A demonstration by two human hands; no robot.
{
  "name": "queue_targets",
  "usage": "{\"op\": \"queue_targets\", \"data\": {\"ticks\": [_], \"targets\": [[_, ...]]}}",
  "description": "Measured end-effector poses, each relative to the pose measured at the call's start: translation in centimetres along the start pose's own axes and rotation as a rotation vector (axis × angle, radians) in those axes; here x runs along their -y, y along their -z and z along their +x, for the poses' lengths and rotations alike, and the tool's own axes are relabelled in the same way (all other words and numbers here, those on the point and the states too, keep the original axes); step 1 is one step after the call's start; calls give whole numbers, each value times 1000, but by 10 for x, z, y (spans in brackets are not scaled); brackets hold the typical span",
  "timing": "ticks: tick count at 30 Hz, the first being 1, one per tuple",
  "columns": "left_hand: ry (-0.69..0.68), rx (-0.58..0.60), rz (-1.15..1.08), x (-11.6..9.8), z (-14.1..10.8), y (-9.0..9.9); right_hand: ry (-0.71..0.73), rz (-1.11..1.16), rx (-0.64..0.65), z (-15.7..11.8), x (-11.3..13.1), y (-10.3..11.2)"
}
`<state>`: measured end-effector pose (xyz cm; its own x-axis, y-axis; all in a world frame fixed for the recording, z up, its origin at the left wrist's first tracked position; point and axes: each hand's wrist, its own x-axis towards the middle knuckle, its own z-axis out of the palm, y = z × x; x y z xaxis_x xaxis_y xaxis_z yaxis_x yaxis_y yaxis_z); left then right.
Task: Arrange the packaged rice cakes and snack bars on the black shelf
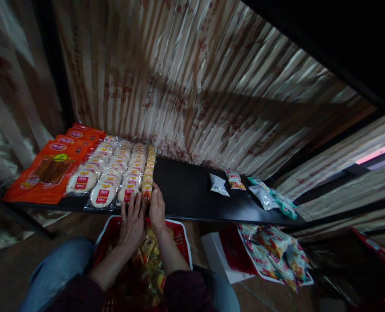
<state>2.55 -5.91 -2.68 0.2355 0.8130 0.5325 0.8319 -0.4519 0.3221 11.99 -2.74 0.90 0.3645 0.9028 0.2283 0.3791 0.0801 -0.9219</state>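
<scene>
On the black shelf, a narrow row of small yellow snack packs (148,171) runs from back to front. My left hand (133,223) has its fingers stretched out, tips at the front of this row and of the neighbouring round white crackers (127,190) in clear wrappers. Against the right side of the yellow row rests my right hand (157,208), fingers extended. Its fingertips are partly hidden. Below my forearms stands a red basket (187,247) with more shiny yellow packs (150,247) inside.
Large orange snack bags (44,167) lie at the shelf's left end. Several small bags, including a silver one (218,185), lie on the right of the shelf (182,186). Another red basket (233,249) of bags stands below right. A draped curtain (179,86) hangs behind.
</scene>
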Motion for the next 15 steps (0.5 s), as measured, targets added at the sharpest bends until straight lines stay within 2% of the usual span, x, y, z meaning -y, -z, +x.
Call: {"op": "queue_targets", "data": {"ticks": [4, 15], "targets": [[-9, 16, 25, 2, 0, -3, -23, -10, 21, 0, 5, -5], [-27, 61, 72, 4, 3, -7, 18, -206, -31, -2, 8, -13]]}}
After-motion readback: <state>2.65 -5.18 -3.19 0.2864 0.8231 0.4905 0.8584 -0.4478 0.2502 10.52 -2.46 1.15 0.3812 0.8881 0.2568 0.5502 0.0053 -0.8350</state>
